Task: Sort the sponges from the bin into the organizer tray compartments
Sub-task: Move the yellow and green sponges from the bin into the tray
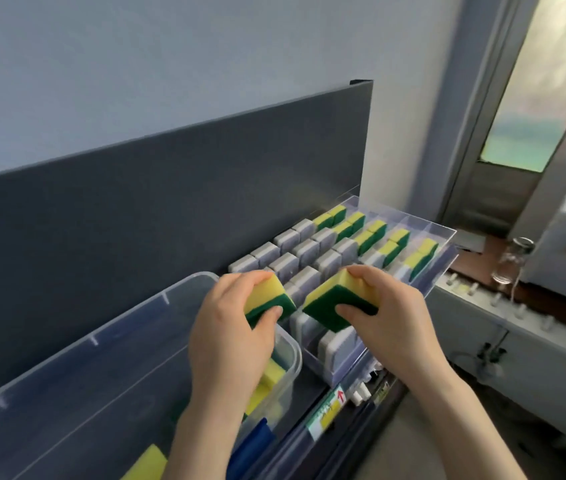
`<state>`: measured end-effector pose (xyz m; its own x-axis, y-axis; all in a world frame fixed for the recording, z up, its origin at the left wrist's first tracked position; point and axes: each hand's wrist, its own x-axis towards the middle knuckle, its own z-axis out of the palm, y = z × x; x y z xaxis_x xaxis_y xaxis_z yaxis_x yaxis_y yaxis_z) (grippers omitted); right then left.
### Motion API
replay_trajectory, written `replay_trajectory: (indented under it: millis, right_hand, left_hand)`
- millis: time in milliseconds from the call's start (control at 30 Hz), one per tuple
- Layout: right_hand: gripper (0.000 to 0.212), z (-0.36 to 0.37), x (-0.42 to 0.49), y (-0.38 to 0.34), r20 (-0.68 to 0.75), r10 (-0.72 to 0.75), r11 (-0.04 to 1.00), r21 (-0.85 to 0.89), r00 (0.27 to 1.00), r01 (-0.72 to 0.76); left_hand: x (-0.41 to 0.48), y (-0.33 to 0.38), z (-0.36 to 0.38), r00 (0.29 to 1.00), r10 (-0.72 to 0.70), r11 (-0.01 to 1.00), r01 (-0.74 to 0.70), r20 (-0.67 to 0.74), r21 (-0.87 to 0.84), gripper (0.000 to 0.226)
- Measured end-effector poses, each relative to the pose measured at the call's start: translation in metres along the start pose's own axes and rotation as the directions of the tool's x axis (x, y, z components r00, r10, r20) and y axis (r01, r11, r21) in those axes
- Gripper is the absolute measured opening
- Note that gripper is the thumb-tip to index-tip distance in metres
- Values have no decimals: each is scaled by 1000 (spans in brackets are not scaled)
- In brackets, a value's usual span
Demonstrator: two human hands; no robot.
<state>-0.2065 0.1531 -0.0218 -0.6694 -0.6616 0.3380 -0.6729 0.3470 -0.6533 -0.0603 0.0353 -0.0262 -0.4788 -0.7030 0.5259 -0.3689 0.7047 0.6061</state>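
Observation:
My left hand [229, 337] grips a yellow-and-green sponge [269, 301] above the right end of the clear plastic bin [108, 344]. My right hand [388, 320] grips a second yellow-and-green sponge [338, 299], its green side turned towards me, over the near end of the clear organizer tray [442, 233]. The tray's compartments hold several grey sponges [309, 252] in the near and middle rows and several yellow-and-green sponges [376, 233] at the far end. More yellow sponges [272, 374] lie in the bin, partly hidden by my left arm.
A dark grey panel [170, 188] stands right behind the bin and tray. A glass jar [515, 259] sits on a lower surface to the right, next to a white appliance [565, 237]. A labelled box [331, 408] lies beneath the tray's near end.

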Motion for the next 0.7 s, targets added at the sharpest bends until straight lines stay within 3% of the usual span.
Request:
replay_trajectory:
  millis: [500,700]
  right_hand:
    - [48,-116,34,156,-32,31,1000,3,999,-31]
    - [49,-156,50,215,-27,26,1000,7,999,-26]
  left_hand:
    - [15,131,146,993,36,999,-38,113,20,41]
    - [15,167,194,996,-7,998,2,84,59,41]
